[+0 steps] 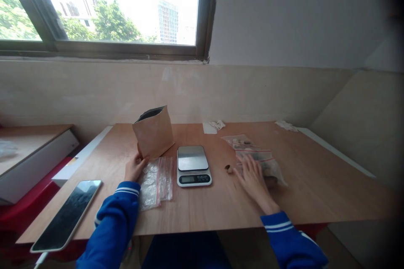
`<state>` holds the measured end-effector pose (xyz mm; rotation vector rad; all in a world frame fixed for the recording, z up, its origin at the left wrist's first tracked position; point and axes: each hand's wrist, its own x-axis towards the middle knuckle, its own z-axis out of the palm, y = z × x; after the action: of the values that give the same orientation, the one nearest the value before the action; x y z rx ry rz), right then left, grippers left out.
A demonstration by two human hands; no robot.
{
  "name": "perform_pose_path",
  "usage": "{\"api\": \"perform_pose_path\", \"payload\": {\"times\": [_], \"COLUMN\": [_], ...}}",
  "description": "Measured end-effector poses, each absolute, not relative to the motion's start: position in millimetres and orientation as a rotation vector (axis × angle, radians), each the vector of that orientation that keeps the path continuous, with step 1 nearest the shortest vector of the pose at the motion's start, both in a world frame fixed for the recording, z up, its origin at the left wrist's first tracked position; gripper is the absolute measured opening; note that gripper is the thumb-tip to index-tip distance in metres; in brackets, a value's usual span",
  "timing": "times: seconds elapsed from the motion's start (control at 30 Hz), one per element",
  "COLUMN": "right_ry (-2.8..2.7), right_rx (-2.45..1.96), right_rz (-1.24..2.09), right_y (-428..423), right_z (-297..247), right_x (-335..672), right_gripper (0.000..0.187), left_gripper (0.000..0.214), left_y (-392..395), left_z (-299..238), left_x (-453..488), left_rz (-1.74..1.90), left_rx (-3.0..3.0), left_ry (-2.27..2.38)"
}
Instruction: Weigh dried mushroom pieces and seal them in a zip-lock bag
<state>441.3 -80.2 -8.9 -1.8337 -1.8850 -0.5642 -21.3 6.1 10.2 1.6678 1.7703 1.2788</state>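
Observation:
A brown kraft paper pouch (154,132) stands upright with its dark-lined mouth open at the top. My left hand (135,166) is closed at its lower left corner, thumb in front. Clear zip bags with red seal strips (151,191) lie flat just below that hand. A digital kitchen scale (193,166) with a bare steel plate sits between my hands. On the right, my right hand (251,176) lies with fingers spread over zip bags holding small pieces (265,159). A small brown piece (227,169) lies by its fingertips; what is under the palm is hidden.
A phone (67,214) with a white cable lies at the table's left front edge. Crumpled white tissue (217,125) and another white scrap (286,126) lie along the back edge by the wall. A lower table (34,142) stands to the left, near red stools.

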Motion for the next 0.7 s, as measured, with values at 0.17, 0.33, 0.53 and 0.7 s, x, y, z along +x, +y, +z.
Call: {"api": "perform_pose_path", "payload": {"times": [0.17,0.33,0.53,0.7], "right_ry": [-2.132,-1.920,-2.016,-1.777], "right_rx": [-1.686,-1.538,-1.376,-1.155], "right_rz": [-0.264,0.186,0.398,0.288], "right_y": [-68,-40,-14,-40], "right_z": [-10,8,42,76], "right_x": [413,379,314,293], "right_gripper": [0.026,0.032,0.039,0.028], "left_gripper": [0.048,0.044,0.044,0.046], "left_y": [4,0,-6,-10], "left_z": [1,1,5,8], "left_x": [-27,-27,-19,-14], "left_rz": [1.275,1.327,1.390,1.394], "left_rx": [1.729,1.745,1.629,1.528], "left_ry": [1.741,1.544,1.470,1.499]}}
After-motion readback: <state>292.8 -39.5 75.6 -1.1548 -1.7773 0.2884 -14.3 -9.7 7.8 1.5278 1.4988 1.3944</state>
